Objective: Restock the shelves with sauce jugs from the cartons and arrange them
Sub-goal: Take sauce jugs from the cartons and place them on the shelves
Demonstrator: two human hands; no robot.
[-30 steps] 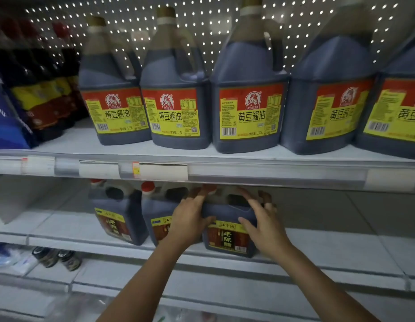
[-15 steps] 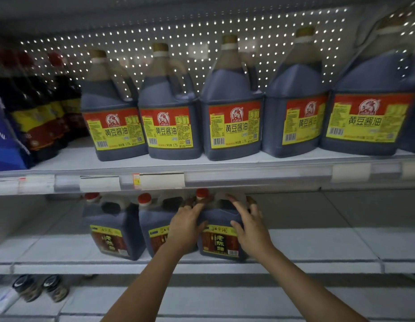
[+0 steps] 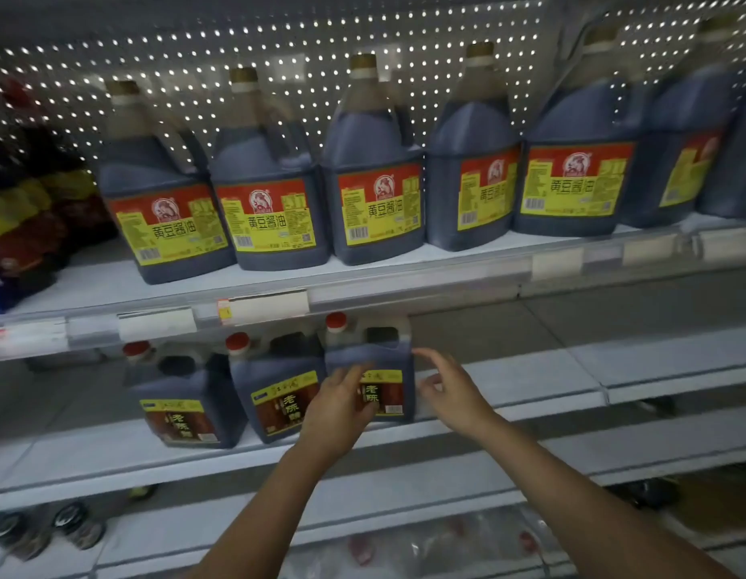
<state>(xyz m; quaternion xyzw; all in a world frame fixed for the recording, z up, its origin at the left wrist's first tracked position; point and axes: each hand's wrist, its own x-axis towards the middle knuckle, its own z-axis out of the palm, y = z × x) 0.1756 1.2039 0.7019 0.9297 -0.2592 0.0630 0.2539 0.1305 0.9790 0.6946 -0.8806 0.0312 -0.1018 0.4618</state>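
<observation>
Blurry mid shelf (image 3: 530, 384): L hand (image 3: 339, 405) fingers loose over 3rd jug (image 3: 369, 369) label, R hand (image 3: 450, 388) spread beside.

Single head cam, close to the middle shelf (image 3: 530, 394), facing it slightly downward; upper shelf (image 3: 404, 273) above it, lower tiers below.

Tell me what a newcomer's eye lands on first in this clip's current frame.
First, the row of big dark jugs with red-and-yellow labels lining the upper shelf, backlit by a glowing pegboard. Next, both hands reaching to the shelf below: the left hand lies against the front of the rightmost of three red-capped jugs, the right hand just beside it, fingers spread. To the right, that shelf runs bare.
</observation>
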